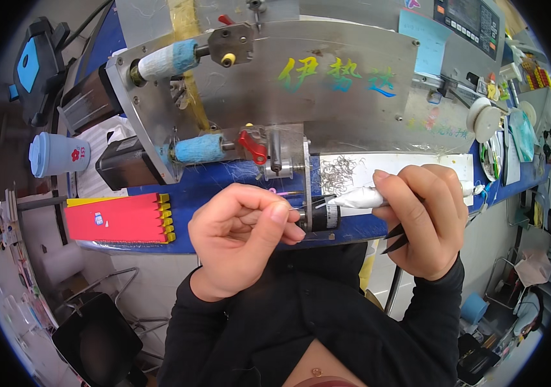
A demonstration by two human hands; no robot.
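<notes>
A thin wire [301, 205] runs between pinched left hand [240, 248] and the right hand [420, 216], which is closed on a white-wrapped tool [360, 197], possibly tweezers. Behind stands a metal machine [327, 97]; a red card stack [121, 218] lies left, and a pale blue note [422, 42] is stuck above.

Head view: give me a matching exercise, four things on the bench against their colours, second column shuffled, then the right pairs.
Things:
1. Lidded cup at far left
2. Ridged block on the bench edge
3. Clamp lever on the machine
4. Sticky note on the metal panel

Colours:
A. red
B. light blue
C. pale blue with a small red mark
D. red with yellow ends

Pairs: 1-C, 2-D, 3-A, 4-B
</notes>
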